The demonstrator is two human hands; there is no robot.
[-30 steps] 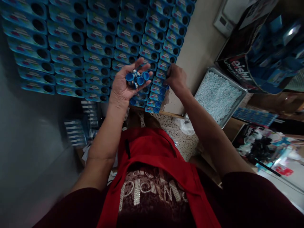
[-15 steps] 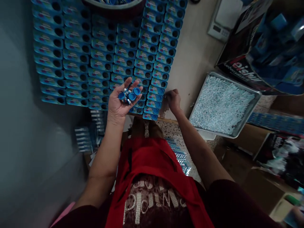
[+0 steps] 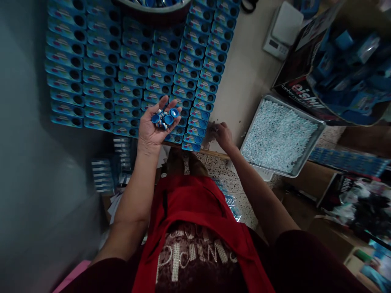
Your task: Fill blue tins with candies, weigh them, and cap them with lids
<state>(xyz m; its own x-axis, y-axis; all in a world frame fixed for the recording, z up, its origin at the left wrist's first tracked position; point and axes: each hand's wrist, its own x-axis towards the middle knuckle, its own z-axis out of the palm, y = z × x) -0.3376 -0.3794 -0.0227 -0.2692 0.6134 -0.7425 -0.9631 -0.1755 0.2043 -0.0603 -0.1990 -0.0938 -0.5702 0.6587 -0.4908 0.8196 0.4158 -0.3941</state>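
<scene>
Several small round blue caps point(image 3: 168, 119) with silvery sides lie in my left hand point(image 3: 154, 128), palm up and fingers curled around them, over the rows of blue packs. My right hand point(image 3: 222, 135) is beside the lowest packs of the rightmost row, low over the table, its fingertips pressed together; what they hold, if anything, is too small to name. The blue packs point(image 3: 130, 90) stand in several columns, most with a dark round hole at the right end. A few at the near end of the rightmost column point(image 3: 194, 130) show blue discs there.
A metal tray point(image 3: 319, 131) of pale blue pellets stands on the right, below an open carton point(image 3: 301, 94) of blue packs. Behind are a white scale point(image 3: 275, 45) and a dark-rimmed bowl point(image 3: 159, 13). The table's wooden edge point(image 3: 214, 154) runs nearby.
The view has shifted slightly, with the scale and dark scissor-like handles at the top showing more. My left hand still holds the caps; my right hand stays near the rightmost column.
</scene>
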